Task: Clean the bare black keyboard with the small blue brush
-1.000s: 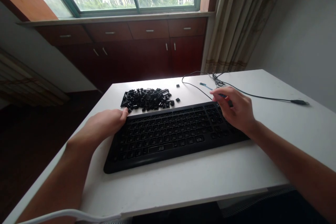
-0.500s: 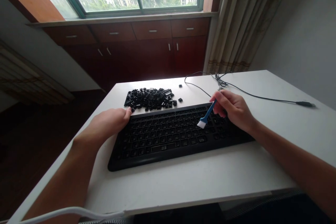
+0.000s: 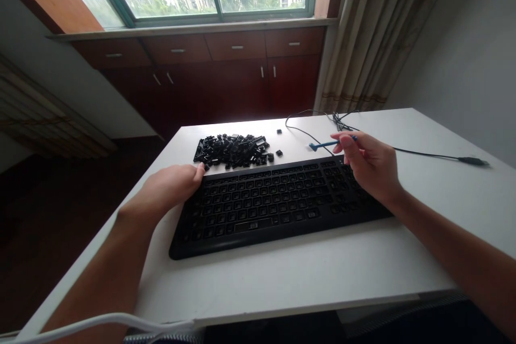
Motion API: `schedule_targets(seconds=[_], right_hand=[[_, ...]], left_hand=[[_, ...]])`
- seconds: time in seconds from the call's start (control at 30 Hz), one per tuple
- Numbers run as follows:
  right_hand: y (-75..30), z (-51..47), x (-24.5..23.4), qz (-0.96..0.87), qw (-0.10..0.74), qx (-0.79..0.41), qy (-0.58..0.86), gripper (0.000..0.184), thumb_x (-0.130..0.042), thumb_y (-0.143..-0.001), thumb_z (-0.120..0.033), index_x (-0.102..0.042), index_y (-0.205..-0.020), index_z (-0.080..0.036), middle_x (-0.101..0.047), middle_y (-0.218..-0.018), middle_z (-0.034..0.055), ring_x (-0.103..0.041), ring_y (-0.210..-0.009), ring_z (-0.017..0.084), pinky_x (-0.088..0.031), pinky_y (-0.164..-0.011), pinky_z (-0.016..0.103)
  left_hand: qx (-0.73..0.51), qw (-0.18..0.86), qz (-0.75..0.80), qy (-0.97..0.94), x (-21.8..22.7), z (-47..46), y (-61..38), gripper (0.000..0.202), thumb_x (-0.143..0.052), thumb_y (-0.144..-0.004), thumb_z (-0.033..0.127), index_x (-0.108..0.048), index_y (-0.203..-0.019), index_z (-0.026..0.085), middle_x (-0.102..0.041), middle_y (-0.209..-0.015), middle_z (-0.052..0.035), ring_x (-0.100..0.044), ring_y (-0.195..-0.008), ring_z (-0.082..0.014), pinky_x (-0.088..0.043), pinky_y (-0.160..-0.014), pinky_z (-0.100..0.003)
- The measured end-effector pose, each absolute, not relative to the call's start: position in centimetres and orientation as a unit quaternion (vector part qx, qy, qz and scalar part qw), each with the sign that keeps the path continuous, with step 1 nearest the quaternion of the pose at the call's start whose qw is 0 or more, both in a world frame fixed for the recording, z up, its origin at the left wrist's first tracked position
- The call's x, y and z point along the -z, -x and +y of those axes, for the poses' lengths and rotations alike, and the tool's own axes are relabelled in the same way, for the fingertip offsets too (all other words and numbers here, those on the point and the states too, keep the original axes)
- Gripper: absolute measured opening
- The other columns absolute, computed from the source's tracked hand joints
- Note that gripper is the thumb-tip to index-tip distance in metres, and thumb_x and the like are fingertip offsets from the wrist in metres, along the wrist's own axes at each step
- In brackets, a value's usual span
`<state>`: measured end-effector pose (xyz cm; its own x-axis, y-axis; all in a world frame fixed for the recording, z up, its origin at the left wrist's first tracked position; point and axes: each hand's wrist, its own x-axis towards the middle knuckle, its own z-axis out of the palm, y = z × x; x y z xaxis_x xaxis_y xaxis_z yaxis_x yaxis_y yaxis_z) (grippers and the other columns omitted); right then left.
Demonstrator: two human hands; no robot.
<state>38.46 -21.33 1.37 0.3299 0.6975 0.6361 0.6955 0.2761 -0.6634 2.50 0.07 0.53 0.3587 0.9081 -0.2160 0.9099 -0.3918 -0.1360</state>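
A black keyboard (image 3: 264, 199) with its keycaps off lies at a slant on the white table, its bare key sockets showing. My left hand (image 3: 171, 187) grips its far left corner, thumb along the top edge and the other fingers mostly hidden. Above the keyboard's far right part, my right hand (image 3: 373, 164) pinches a small blue brush (image 3: 324, 144) between thumb and fingers. The brush is held nearly level, its head pointing left beyond the keyboard's far edge. Loose black keycaps (image 3: 234, 150) lie in a heap behind the keyboard, close to my left thumb.
A thin black cable (image 3: 306, 133) runs behind the keyboard, with a tangle and a plug (image 3: 472, 161) on the right. A white cord (image 3: 100, 321) crosses the near left table edge. Wooden cabinets (image 3: 226, 83) stand beneath the window beyond the table (image 3: 306, 274).
My right hand has lifted the brush off the keys and tipped it from bristles-down to nearly level, shifting slightly right. My left hand stays at the keyboard's corner.
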Motion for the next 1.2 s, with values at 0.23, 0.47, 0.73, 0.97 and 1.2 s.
schedule_targets(seconds=[0.23, 0.47, 0.73, 0.97, 1.2], right_hand=[[-38.1, -21.4, -1.4, -0.541, 0.6, -0.274, 0.522, 0.03, -0.059, -0.101, -0.046, -0.076, -0.097, -0.023, -0.062, -0.062, -0.0023, -0.048, -0.049, 0.008, -0.038, -0.046, 0.022], [-37.2, -21.4, -0.8, -0.581, 0.53, -0.312, 0.532, 0.027, -0.06, -0.101, -0.043, -0.078, -0.101, -0.022, -0.065, -0.061, -0.002, -0.049, -0.047, 0.008, -0.039, -0.044, 0.022], [-37.5, -22.2, -1.2, -0.655, 0.527, 0.036, 0.54, 0.022, -0.067, -0.097, -0.024, -0.076, -0.116, -0.031, -0.075, -0.079, -0.0025, -0.064, -0.063, 0.01, -0.053, -0.064, 0.027], [-37.5, -22.1, -1.7, -0.577, 0.586, -0.176, 0.542, 0.033, -0.055, -0.103, -0.046, -0.079, -0.096, -0.026, -0.065, -0.067, 0.0002, -0.052, -0.051, 0.01, -0.04, -0.046, 0.026], [-37.7, -21.9, -1.4, -0.638, 0.506, -0.152, 0.559, 0.03, -0.058, -0.101, -0.045, -0.078, -0.091, -0.025, -0.063, -0.061, -0.0002, -0.054, -0.052, 0.012, -0.044, -0.048, 0.029]], left_hand=[[0.124, 0.003, 0.555, -0.823, -0.6, -0.2, -2.6, 0.078, -0.012, -0.1, 0.054, -0.078, -0.106, 0.013, -0.074, -0.117, -0.0211, -0.068, -0.113, -0.0389, -0.05, -0.096, -0.045], [0.136, 0.006, 0.556, -0.82, -1.0, -0.4, -2.8, 0.079, -0.01, -0.1, 0.054, -0.078, -0.104, 0.014, -0.075, -0.115, -0.0212, -0.068, -0.112, -0.0391, -0.05, -0.094, -0.045], [0.134, 0.002, 0.558, -0.819, -1.0, -0.6, -2.8, 0.078, -0.012, -0.1, 0.055, -0.078, -0.109, 0.014, -0.074, -0.117, -0.0202, -0.068, -0.113, -0.0388, -0.05, -0.095, -0.045], [0.126, 0.004, 0.554, -0.823, -0.8, -0.4, -2.6, 0.078, -0.012, -0.1, 0.056, -0.078, -0.106, 0.014, -0.075, -0.116, -0.0207, -0.068, -0.112, -0.0387, -0.05, -0.095, -0.044], [0.122, 0.004, 0.557, -0.822, -0.9, -0.5, -2.6, 0.08, -0.01, -0.1, 0.056, -0.078, -0.104, 0.014, -0.075, -0.113, -0.0209, -0.069, -0.11, -0.0387, -0.05, -0.096, -0.045]])
